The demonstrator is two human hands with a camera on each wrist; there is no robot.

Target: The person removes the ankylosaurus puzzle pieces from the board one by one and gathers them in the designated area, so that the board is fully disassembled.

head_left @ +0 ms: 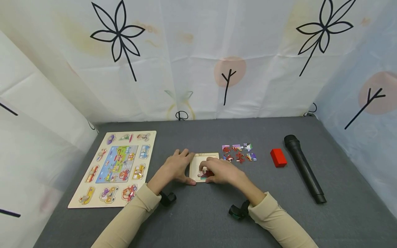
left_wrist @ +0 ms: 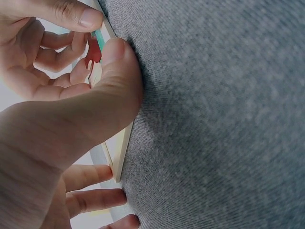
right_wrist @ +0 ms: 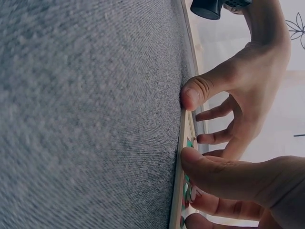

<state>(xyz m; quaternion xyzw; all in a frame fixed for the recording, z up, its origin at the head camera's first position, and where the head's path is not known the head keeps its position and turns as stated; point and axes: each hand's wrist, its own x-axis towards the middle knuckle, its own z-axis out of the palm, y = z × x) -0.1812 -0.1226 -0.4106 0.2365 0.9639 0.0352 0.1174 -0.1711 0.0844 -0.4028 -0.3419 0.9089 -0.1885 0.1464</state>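
Observation:
A small pale wooden puzzle tray [head_left: 211, 155] lies in front of me, with part of a colourful picture in it. My left hand [head_left: 178, 165] steadies its left side, thumb at the near corner and fairly straight fingers near the far corner. My right hand [head_left: 221, 170] reaches over the tray with curled fingers. Between its thumb and fingers, a jigsaw piece [right_wrist: 194, 193] stands tilted at the tray in the right wrist view. The fingers partly hide the piece and the picture. Several loose jigsaw pieces [head_left: 240, 157] lie in two rows beyond the right hand.
On the left lies a large wooden vehicle puzzle board [head_left: 102, 193], close to my left forearm. A red block [head_left: 278, 158] and a black microphone [head_left: 305, 168] lie on the right of the grey table [head_left: 198, 220]. White patterned cloth [head_left: 192, 41] hangs around it.

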